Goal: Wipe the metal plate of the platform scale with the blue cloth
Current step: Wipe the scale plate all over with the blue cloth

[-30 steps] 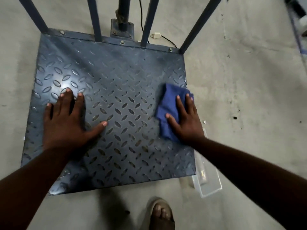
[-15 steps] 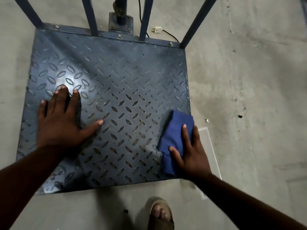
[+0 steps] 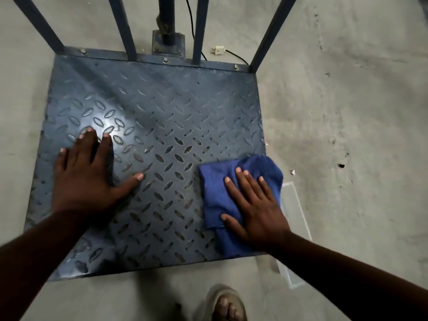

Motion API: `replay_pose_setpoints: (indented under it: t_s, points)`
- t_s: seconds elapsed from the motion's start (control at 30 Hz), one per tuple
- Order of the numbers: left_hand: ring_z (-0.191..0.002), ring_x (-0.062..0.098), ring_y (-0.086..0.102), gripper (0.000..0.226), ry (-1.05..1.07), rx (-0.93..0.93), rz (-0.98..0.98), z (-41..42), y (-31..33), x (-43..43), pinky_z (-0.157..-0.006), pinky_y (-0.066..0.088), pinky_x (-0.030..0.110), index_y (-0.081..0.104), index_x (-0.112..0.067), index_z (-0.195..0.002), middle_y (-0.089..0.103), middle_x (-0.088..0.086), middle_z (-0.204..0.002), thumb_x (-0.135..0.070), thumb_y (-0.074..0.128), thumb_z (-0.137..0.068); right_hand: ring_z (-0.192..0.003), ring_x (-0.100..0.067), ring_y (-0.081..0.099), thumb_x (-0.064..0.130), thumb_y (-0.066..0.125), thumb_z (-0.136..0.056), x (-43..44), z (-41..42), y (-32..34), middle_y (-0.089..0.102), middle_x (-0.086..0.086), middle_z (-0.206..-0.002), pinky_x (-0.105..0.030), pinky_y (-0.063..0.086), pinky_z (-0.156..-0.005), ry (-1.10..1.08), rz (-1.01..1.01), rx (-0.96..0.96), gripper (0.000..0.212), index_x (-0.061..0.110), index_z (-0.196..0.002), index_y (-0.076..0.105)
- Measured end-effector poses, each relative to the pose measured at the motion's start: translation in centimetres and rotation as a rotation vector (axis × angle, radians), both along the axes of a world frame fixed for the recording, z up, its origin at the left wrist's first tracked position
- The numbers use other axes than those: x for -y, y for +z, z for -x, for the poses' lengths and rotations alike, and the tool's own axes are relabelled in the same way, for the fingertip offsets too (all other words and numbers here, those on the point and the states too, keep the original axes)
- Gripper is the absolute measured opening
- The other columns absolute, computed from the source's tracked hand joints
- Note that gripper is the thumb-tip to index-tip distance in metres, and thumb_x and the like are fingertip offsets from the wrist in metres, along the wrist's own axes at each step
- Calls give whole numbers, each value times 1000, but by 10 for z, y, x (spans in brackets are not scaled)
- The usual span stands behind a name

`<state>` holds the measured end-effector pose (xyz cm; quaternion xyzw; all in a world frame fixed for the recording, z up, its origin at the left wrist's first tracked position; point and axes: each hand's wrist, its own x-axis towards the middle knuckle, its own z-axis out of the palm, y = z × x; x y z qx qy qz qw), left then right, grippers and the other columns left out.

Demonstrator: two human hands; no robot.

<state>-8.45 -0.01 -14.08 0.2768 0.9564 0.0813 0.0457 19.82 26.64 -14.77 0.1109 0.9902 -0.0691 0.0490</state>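
The right hand (image 3: 256, 209) lies flat with straight, spread fingers on the blue cloth (image 3: 234, 198), pressing it to the near right corner of the metal plate (image 3: 162, 117) of the platform scale. Half a second ago the cloth was a narrow fold under the hand at the plate's right edge; now it is spread wider, reaching further left across the tread pattern, with its far right part bunched at the plate's edge. The left hand (image 3: 88, 179) stays planted palm-down on the near left of the plate, fingers straight and thumb out, holding nothing. A clear plastic container (image 3: 296, 214) lies on the concrete floor (image 3: 347, 112) just right of the plate, and a sandalled foot (image 3: 228, 306) shows at the near edge.
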Motion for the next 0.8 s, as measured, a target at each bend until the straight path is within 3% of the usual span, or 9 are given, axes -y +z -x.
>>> replay_pose_setpoints:
  t_s: [0.17,0.27,0.4,0.5,0.6,0.67,0.73,0.8]
  points:
    - [-161,34,22,118,-5,4,-7,-1,4,1,-130,11,56,25,-22,-167,19,15,-176,-97,39,-77,-160,-31,8,74,29,-99,-61,75,-13,12,-15,-172,-47,11,-129,-314,64,-114,86,20,-165,23]
    - [-162,33,20,118,-12,10,-2,0,3,1,-130,9,55,23,-23,-167,17,14,-176,-98,38,-78,-157,-31,20,76,39,-96,-86,113,-7,9,-11,-173,-43,26,-125,-482,201,-100,88,28,-166,17]
    - [-161,34,23,119,-8,3,-27,-1,4,1,-129,12,58,25,-21,-167,20,17,-175,-97,39,-77,-136,-32,53,70,55,-94,-58,70,7,48,-5,-158,-32,45,-93,-706,447,-119,89,37,-164,13]
    - [-161,35,22,118,-7,-5,-36,-2,4,1,-129,13,58,25,-20,-167,21,18,-174,-97,40,-78,-119,-25,65,64,65,-90,-17,4,12,70,3,-129,-25,43,-80,-863,631,-134,70,37,-151,41]
    - [-160,34,22,119,1,-13,-36,-3,4,1,-129,11,57,24,-19,-167,20,17,-175,-96,41,-78,-107,-5,69,64,69,-84,13,-33,17,71,24,-109,-23,50,-83,-939,748,-121,50,36,-124,59]
    - [-160,35,23,118,-5,-21,-45,-4,3,1,-129,11,58,25,-20,-167,20,17,-175,-96,42,-78,-103,-4,69,62,71,-86,10,-30,15,71,23,-105,-25,50,-83,-949,742,-124,45,33,-119,60]
    - [-160,36,24,116,-12,-30,-55,-3,3,1,-129,12,58,27,-20,-166,21,18,-174,-94,43,-78,-100,-15,69,61,67,-90,-10,-4,10,69,14,-102,-28,46,-79,-915,681,-127,44,27,-116,57]
    - [-160,36,23,115,-20,-23,-38,-3,3,1,-129,11,58,25,-21,-166,21,18,-174,-94,42,-79,-109,-26,66,65,60,-94,-36,33,2,68,0,-114,-32,47,-83,-837,562,-153,54,21,-125,53]
